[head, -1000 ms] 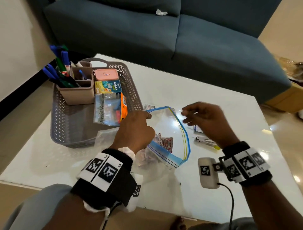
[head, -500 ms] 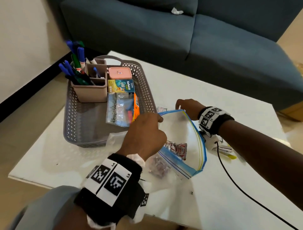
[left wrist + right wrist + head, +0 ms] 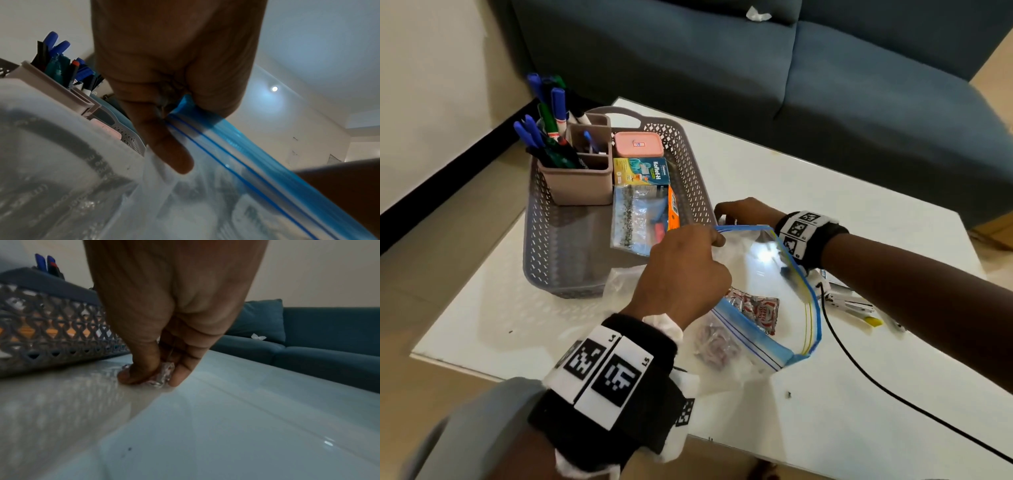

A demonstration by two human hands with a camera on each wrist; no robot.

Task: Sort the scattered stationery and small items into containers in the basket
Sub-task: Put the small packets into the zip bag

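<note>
A clear zip bag (image 3: 763, 274) with a blue rim lies open on the white table (image 3: 825, 192), red-and-white packets (image 3: 756, 310) showing inside it. My left hand (image 3: 688, 263) pinches the bag's blue rim (image 3: 197, 113) and holds its mouth up. My right hand (image 3: 743, 210) reaches past the bag to the table beside the grey basket (image 3: 688, 161). There its thumb and fingers pinch a small clear crinkled packet (image 3: 162, 374) that still touches the table. The basket holds a beige pen holder (image 3: 578, 181) with markers, a pink box (image 3: 638, 144), a printed box and a clear pouch.
A stapler (image 3: 852, 303) with a yellow end lies on the table to the right of the bag. A black cable (image 3: 893, 397) runs across the table's front right. Another clear plastic bag (image 3: 619, 284) lies by the basket's near wall. A blue sofa (image 3: 791, 85) stands behind.
My right hand moved from above the bag's right side over to the table beside the basket and closed on the small packet. The left hand kept its hold on the bag's rim.
</note>
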